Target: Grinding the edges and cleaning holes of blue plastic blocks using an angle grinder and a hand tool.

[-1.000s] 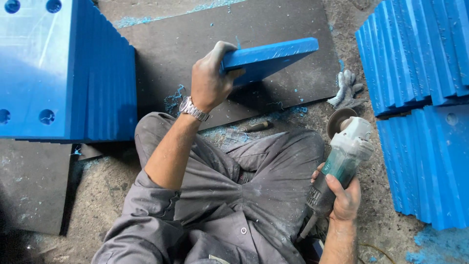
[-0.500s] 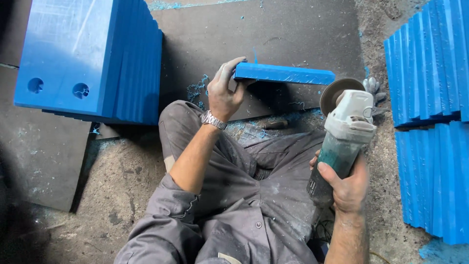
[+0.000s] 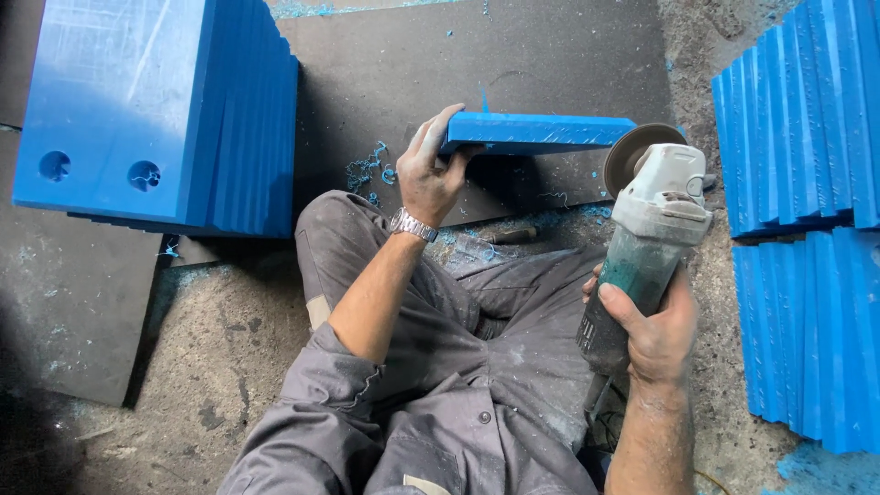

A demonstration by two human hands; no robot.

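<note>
My left hand (image 3: 429,172) grips the left end of a blue plastic slab (image 3: 541,132), which stands on its long edge over a dark board (image 3: 477,64). An angle grinder (image 3: 645,240) with a grey head and green body is held in my right hand (image 3: 653,323). Its disc (image 3: 632,151) sits just off the slab's right end; whether it touches is unclear. I sit on the ground in grey work clothes, knees under the slab. A metal watch is on my left wrist.
A stack of blue slabs with two holes (image 3: 156,119) stands at the upper left. More blue slabs (image 3: 807,110) lean in rows along the right side. Blue shavings (image 3: 367,170) lie on the dark board. The floor is dusty concrete (image 3: 229,348).
The slab has turned from a tilted hold to level on its edge. My right hand has raised the grinder, bringing its disc up to the slab's right end.
</note>
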